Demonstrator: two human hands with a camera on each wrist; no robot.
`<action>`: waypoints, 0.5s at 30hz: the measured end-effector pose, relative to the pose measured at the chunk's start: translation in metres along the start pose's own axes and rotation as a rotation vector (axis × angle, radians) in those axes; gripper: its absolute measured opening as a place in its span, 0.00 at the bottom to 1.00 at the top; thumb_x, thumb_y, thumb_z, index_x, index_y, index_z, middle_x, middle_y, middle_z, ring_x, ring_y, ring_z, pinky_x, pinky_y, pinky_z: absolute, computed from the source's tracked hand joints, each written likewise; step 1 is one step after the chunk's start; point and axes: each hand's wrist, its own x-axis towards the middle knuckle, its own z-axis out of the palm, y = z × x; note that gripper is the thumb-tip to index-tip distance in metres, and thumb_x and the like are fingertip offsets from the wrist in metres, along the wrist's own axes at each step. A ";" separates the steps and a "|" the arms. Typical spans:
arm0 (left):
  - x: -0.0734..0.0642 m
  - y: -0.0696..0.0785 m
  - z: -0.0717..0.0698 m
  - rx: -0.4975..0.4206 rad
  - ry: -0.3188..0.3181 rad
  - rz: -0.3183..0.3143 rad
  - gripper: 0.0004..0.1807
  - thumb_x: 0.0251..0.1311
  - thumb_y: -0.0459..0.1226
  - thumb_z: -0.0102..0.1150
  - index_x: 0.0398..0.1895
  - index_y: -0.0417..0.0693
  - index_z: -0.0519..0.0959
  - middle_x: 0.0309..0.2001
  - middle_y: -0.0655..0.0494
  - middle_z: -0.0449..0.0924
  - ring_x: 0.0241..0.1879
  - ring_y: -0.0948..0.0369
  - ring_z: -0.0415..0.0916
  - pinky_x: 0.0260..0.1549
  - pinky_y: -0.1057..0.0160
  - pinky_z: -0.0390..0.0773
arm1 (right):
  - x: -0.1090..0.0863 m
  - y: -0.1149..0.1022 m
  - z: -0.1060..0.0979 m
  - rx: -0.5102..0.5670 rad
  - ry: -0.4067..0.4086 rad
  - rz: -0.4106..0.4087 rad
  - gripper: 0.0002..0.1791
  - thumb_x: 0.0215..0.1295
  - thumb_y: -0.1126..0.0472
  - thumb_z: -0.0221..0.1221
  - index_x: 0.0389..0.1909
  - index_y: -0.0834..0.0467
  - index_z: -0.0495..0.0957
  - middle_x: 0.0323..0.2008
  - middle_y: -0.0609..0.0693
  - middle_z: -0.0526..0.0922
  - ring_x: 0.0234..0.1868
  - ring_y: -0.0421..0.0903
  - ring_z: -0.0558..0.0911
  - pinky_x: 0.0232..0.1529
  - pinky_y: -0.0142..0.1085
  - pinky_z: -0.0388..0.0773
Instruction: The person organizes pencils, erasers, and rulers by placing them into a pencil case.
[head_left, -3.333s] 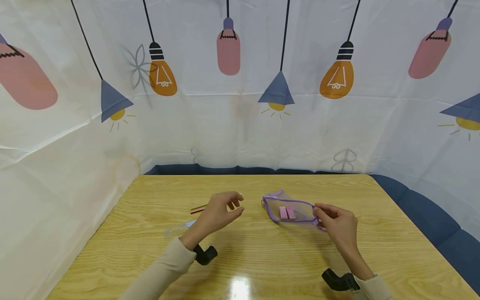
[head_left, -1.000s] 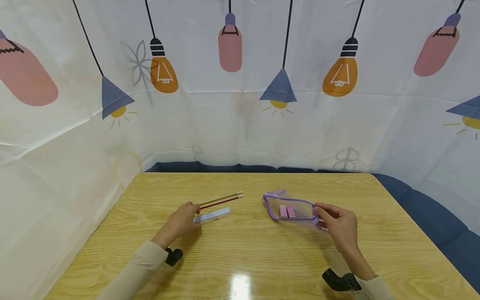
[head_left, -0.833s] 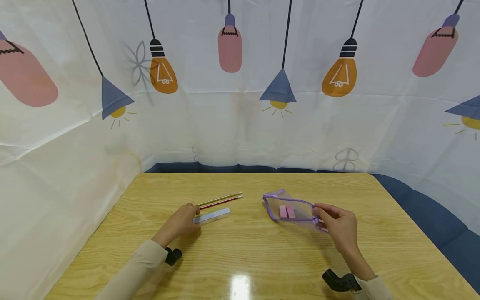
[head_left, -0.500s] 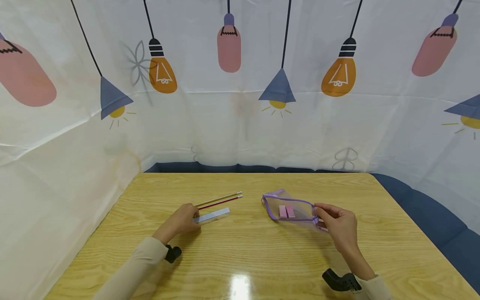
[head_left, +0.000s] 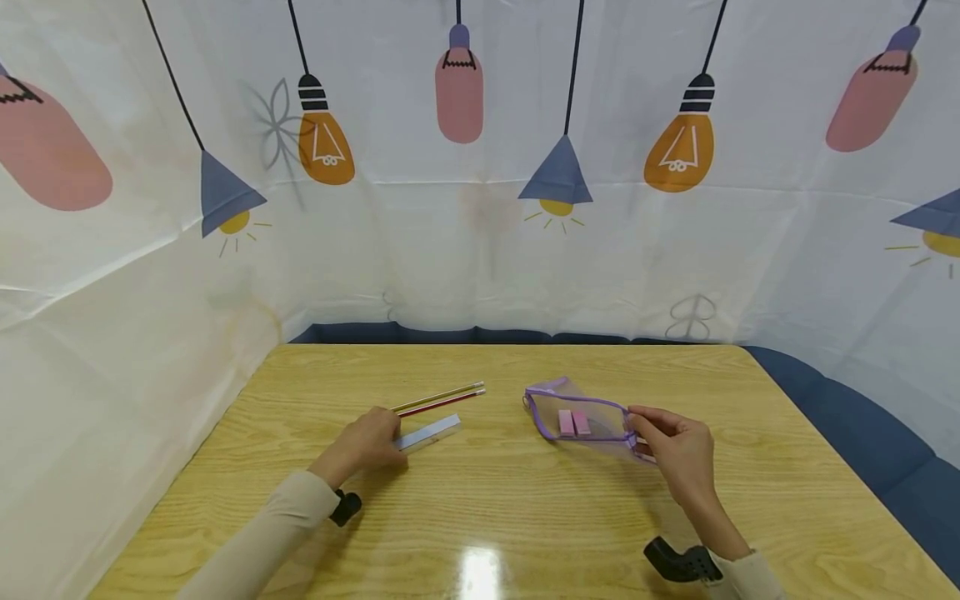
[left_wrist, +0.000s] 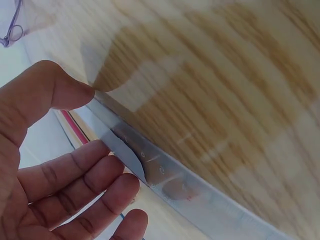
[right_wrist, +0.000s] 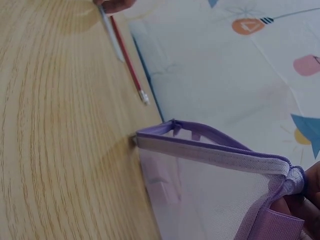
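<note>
In the head view my left hand (head_left: 366,444) is at a clear ruler with a pale blue-white part (head_left: 431,432). The left wrist view shows the thumb at one long edge of the ruler (left_wrist: 165,172) and the fingers at the other; the ruler lies flat or nearly so on the table. Beyond it lie a gold pencil (head_left: 442,395) and a red pencil (head_left: 446,403), their left ends hidden by the hand. My right hand (head_left: 684,446) pinches the right end of a purple mesh pencil case (head_left: 592,440), whose zip gapes. Two pink erasers (head_left: 574,423) show inside it.
The wooden table (head_left: 525,517) has a bright reflection near its front. A dark blue padded seat (head_left: 847,417) runs along the right and back edges. A white curtain (head_left: 420,250) printed with lamps hangs behind.
My left hand has come down and left from above the table to the ruler, uncovering the pencils' right ends. It has lately shifted slightly right along the ruler. The right hand stays put.
</note>
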 end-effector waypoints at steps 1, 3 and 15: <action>0.000 0.000 0.001 0.008 0.004 -0.002 0.15 0.36 0.37 0.72 0.15 0.45 0.72 0.19 0.58 0.63 0.19 0.62 0.58 0.17 0.63 0.58 | 0.000 0.000 0.000 0.001 0.002 0.001 0.16 0.63 0.59 0.65 0.44 0.70 0.83 0.33 0.59 0.86 0.27 0.44 0.86 0.28 0.37 0.81; 0.000 0.001 0.001 0.020 0.009 -0.004 0.16 0.37 0.37 0.72 0.15 0.45 0.71 0.19 0.58 0.62 0.19 0.62 0.57 0.17 0.63 0.57 | 0.000 0.000 0.000 0.001 0.004 0.000 0.16 0.63 0.60 0.65 0.44 0.70 0.83 0.33 0.59 0.86 0.27 0.44 0.86 0.28 0.37 0.81; -0.004 0.007 0.000 0.100 0.011 0.046 0.16 0.38 0.36 0.71 0.21 0.46 0.68 0.22 0.54 0.65 0.23 0.59 0.61 0.20 0.61 0.62 | 0.000 -0.001 0.000 0.003 0.007 0.008 0.16 0.63 0.60 0.65 0.45 0.70 0.83 0.33 0.58 0.86 0.27 0.43 0.85 0.28 0.36 0.81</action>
